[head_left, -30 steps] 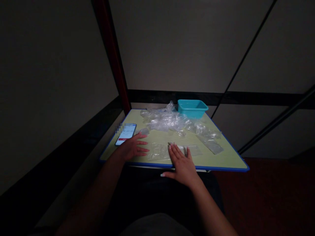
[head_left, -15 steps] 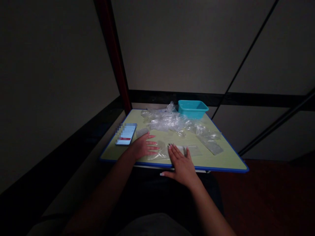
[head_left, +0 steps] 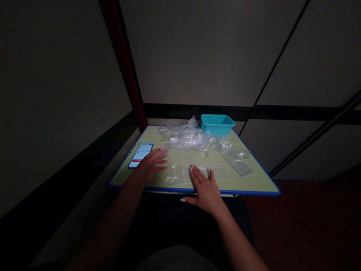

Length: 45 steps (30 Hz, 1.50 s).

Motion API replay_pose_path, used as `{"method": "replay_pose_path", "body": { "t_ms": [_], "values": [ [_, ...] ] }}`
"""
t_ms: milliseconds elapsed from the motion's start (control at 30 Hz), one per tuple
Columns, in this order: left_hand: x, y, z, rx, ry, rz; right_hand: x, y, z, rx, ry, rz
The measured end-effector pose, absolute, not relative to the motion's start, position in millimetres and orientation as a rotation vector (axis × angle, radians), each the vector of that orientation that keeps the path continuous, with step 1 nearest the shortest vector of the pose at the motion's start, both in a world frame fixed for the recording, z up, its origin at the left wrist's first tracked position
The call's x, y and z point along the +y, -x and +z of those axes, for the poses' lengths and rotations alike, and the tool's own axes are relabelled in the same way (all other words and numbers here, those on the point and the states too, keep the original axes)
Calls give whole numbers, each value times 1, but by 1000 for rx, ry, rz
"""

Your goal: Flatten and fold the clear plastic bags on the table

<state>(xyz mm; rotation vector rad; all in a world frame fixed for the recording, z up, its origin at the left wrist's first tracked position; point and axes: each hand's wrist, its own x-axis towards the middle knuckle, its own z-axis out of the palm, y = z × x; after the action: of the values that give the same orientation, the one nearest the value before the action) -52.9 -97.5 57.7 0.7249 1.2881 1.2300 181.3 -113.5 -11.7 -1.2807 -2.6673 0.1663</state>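
Since the frame just before, the left hand (head_left: 148, 166) has drawn back toward nine o'clock, off the near end of the flat plastic sleeve (head_left: 179, 175), while the right hand (head_left: 208, 192) has kept its place on it; the sleeve's left end, bunched then, now lies more spread out. The sleeve is on the bench (head_left: 255, 184), close to the six o'clock edge. The right hand's fingers (head_left: 198, 175) are extended and close together on its middle, thumb out over the bench edge, gripping nothing. The left hand's fingers (head_left: 161, 162) are spread, slightly bent and holding nothing, beside the phone (head_left: 140, 155); whether their undersides touch anything, I cannot tell. From the sleeve, the phone sits at ten o'clock, the crumpled clear plastic (head_left: 187, 139) at twelve, the turquoise tub (head_left: 217, 126) at one, and a flatter piece of plastic (head_left: 243, 168) near three. The step in hand looks like pinning and smoothing the sleeve. As I judge it, the next move calls for steady, light pressure from the right palm side, and for the left hand to work outward over the creased left end, since film this thin could slide or rumple if pushed inward.
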Motion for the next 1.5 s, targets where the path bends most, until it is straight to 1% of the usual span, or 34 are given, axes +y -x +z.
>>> {"method": "replay_pose_path", "body": {
  "t_ms": [100, 200, 433, 567, 733, 867, 1133, 1500],
  "values": [
    [-105, 61, 57, 1299, -571, 1167, -114, -181, -10, -2669, 1287, 185],
    [-108, 64, 56, 1215, -477, 1107, -114, -180, -9, -2674, 1305, 195],
    [-94, 51, 61, 1268, -426, 1189, -114, -181, -11, -2671, 1301, 153],
    [-85, 34, 55, 1238, -420, 1186, -114, -182, -13, -2672, 1293, 145],
    [-82, 10, 43, 1261, -484, 1310, -113, -182, -14, -2656, 1276, 158],
    [-83, 9, 38, 1274, -554, 1418, -113, -181, -16, -2642, 1266, 183],
    [-85, 21, 34, 1232, -560, 1321, -113, -181, -19, -2617, 1240, 170],
    [-107, 35, 32, 1255, -788, 1195, -113, -181, -18, -2639, 1253, 119]
  ]
}}
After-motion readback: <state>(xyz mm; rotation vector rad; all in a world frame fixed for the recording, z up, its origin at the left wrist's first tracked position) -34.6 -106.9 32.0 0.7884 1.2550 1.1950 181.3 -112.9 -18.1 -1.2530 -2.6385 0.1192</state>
